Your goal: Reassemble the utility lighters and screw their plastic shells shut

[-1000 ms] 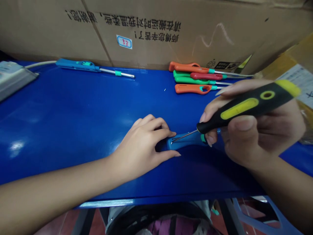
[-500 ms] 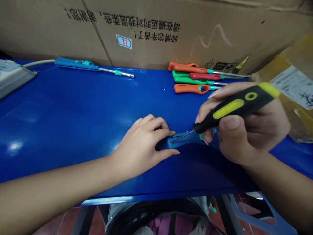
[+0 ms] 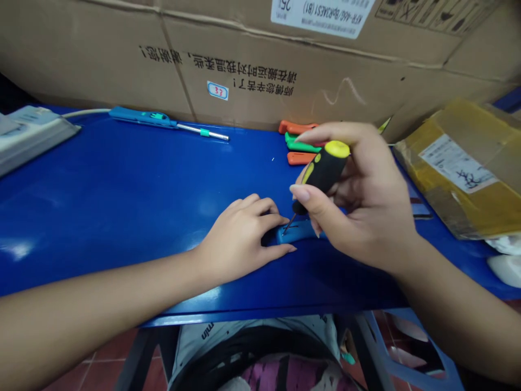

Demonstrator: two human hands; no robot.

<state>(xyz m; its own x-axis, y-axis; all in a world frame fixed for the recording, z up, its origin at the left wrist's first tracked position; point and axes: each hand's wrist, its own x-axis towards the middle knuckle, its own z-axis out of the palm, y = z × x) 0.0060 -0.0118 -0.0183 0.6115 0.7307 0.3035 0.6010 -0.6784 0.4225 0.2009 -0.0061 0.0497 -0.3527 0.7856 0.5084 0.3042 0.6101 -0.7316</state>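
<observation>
A black and yellow screwdriver is gripped by my right hand, its handle tilted up toward the right. Its tip meets the handle end of a blue utility lighter lying on the blue table. My left hand pinches that end between thumb and fingers, steadying it against the tabletop. The lighter's other end is hidden behind my right hand.
At the back left lies another blue lighter, beside a white device with a cable. Several orange and green lighters lie partly behind my right hand. A large cardboard box stands along the back; a taped box sits at right.
My right hand has moved left and raised the screwdriver to a steeper angle, its tip staying near the lighter's end. My left hand keeps its hold. The view has shifted slightly.
</observation>
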